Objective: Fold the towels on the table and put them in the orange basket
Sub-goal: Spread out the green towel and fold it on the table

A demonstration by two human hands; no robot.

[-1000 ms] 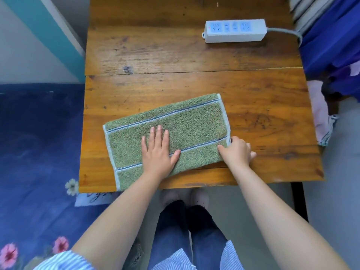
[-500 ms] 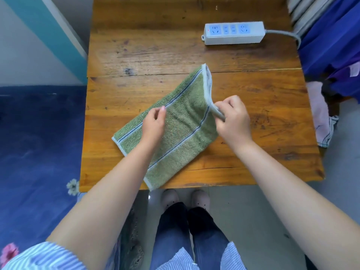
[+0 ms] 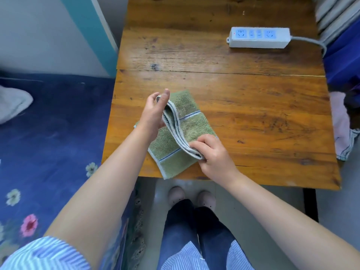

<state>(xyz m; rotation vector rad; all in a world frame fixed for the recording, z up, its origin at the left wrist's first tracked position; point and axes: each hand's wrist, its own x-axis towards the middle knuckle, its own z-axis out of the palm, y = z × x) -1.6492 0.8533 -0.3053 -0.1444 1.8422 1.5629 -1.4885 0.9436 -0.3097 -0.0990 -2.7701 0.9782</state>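
towel (image 3: 196, 127) | half-folded at table (image 3: 253, 114) front edge | left hand (image 3: 153, 112) pinches far corner | right hand (image 3: 212, 152) pinches near corner

towel (image 3: 171, 152) now doubled over itself, white edge raised between both hands, left hand (image 3: 153, 112) and right hand (image 3: 212, 152) shifted to pinch its ends

Wooden table (image 3: 253, 106): green towel (image 3: 194, 123), power strip (image 3: 259, 37).

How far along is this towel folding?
Partly done: the green towel is already doubled into layers on the wooden table. In hand: the left hand and right hand pinch its raised edge, mid-fold. Left: finishing and basketing; no orange basket is in view.
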